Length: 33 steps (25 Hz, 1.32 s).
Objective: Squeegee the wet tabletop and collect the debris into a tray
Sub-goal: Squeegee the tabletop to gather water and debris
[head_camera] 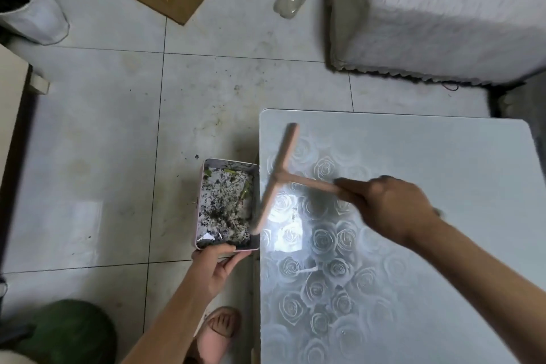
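Holding tray (206,186) left hand (217,267); squeegee (279,177) right hand (387,204).

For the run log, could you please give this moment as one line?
left hand holds tray at table edge | right hand grips squeegee, blade at edge | debris in tray

My left hand (215,267) and right hand (393,207) join bare forearms (472,289), and my foot (223,323) (toes showing) wears a pink open-toed slipper (211,344).

Pink squeegee (280,174), pale rose-patterned tabletop (413,245), pink-rimmed tray (197,217) speckled with dark debris (224,210).
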{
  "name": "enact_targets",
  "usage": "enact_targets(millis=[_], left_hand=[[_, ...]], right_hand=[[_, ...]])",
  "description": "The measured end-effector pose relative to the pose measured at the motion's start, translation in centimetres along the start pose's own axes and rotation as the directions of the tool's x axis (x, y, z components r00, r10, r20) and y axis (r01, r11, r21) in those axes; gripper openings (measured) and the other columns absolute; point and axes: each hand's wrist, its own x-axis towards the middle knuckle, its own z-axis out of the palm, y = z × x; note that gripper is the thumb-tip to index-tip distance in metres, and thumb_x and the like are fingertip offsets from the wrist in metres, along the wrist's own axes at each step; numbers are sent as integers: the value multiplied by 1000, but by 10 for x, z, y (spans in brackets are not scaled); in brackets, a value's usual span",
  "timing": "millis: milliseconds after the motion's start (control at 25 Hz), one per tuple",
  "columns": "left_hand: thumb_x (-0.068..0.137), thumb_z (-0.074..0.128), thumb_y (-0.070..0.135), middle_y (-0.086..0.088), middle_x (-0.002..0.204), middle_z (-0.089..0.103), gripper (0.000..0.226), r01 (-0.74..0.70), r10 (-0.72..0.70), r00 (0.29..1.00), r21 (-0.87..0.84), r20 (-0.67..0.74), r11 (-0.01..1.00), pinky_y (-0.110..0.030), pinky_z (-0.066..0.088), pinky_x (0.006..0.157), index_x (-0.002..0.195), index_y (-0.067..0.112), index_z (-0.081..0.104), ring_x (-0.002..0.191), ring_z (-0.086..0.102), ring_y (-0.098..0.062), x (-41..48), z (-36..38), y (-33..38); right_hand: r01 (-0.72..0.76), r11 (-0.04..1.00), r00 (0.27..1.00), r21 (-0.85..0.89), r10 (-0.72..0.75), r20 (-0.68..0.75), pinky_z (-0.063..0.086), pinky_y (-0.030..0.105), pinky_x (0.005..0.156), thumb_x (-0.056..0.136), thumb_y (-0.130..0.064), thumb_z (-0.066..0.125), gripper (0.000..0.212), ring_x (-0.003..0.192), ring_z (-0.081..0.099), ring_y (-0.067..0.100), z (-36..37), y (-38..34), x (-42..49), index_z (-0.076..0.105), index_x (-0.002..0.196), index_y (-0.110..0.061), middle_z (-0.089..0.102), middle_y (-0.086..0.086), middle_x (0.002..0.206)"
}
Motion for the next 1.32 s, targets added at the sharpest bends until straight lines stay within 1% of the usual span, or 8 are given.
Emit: enact_targets(millis=[160,400,680,800,1000,1120,1240,1320], left_hand=[[80,51,-17,-34,115,57,54,9,-9,1000,-2,-8,1000,-49,58,68,128,5,41,102,59,-54,5,10,5],[82,50,-17,-33,124,53,54,16,-16,1000,31,-5,999,-45,59,64,132,-1,40,101,60,-52,-2,15,10],[81,47,-18,-33,115,60,29,54,-56,998,42,39,998,-50,58,70,108,-11,55,111,55,-52,-9,4,7],[82,45,-17,-34,120,57,37,52,-55,998,70,33,996,-49,58,70,118,-11,52,108,55,-54,-13,0,5],[85,43,-19,-33,129,51,49,23,-25,1000,81,19,996,-45,59,66,134,-14,39,114,52,-52,-14,-4,-1],[85,41,-18,-30,132,50,51,10,-12,1000,72,21,997,-46,58,68,136,-9,40,117,50,-52,-17,-14,-8],[85,41,-18,-28,132,51,46,38,-41,999,84,31,996,-47,57,71,130,-7,46,119,49,-52,-23,-19,-14],[87,43,-16,-29,130,50,30,74,-77,997,75,31,994,-42,59,69,113,-3,52,119,49,-52,-29,-19,-17]], right_hand=[[155,986,982,-57,-160,-98,32,31,59,100,-42,32,31,92,56,25,-1,-48,27,42,130,-43,62,2,86],[-252,956,963,152,263,-55,49,37,72,90,-63,35,39,101,63,30,-30,48,-28,51,124,-54,69,-4,113],[-435,875,897,213,400,190,47,28,69,90,-54,43,37,97,65,18,36,47,-136,48,126,-56,70,-10,104],[-387,897,920,212,359,158,44,28,59,94,-48,40,38,80,61,18,50,31,-141,47,131,-52,62,-5,78],[-171,967,985,189,164,52,39,30,64,99,-34,38,44,95,54,21,45,-26,-72,33,139,-50,60,0,89],[-107,957,978,271,151,-147,40,32,58,97,-37,43,37,85,57,26,33,-54,-83,47,134,-45,61,3,77],[-282,881,922,380,358,-146,45,35,56,93,-31,48,41,77,59,28,38,-32,-145,50,131,-46,61,0,74],[-476,793,867,381,495,52,49,37,64,91,-21,49,48,82,61,26,56,-3,-191,48,133,-45,64,-3,79]])
